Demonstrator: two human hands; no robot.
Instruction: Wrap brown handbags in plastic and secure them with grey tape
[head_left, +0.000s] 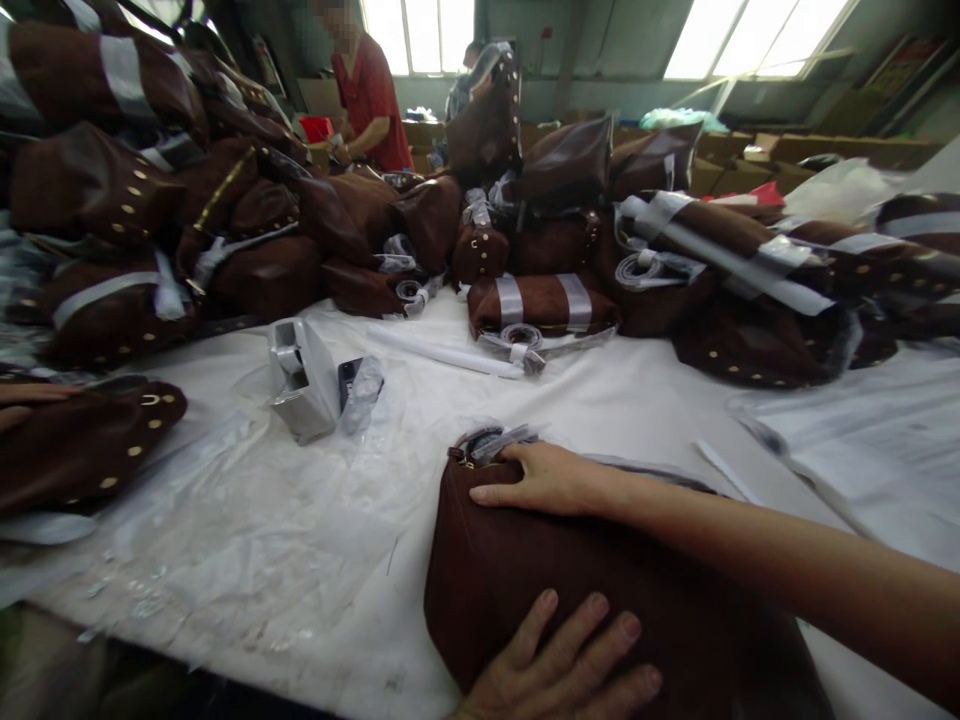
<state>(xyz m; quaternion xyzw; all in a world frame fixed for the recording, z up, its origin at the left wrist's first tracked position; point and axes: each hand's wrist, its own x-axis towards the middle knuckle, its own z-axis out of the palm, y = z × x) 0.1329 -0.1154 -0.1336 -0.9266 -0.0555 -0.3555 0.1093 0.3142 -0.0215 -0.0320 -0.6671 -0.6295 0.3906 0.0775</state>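
Note:
A dark brown leather handbag [600, 580] lies on the white-covered table right in front of me. My left hand [559, 665] rests flat on its near side, fingers spread. Farther up, my right hand [536, 480] grips the bag's upper edge: the thumb presses on the near face, while the fingers go over the far side and are partly hidden. Beside those fingers is a plastic-wrapped strap or handle [491, 443], near a small metal ring at the bag's corner. The bag's lower right part is cut off by the frame.
Brown studded bags [255, 220] are heaped along the back. A silver tape dispenser [302, 380] and a dark phone-like object [350, 385] stand left of centre. Another person's hand [19, 400] touches a studded bag [97, 440] at left. Plastic sheets [877, 430] lie at right. A person in red [375, 100] stands behind.

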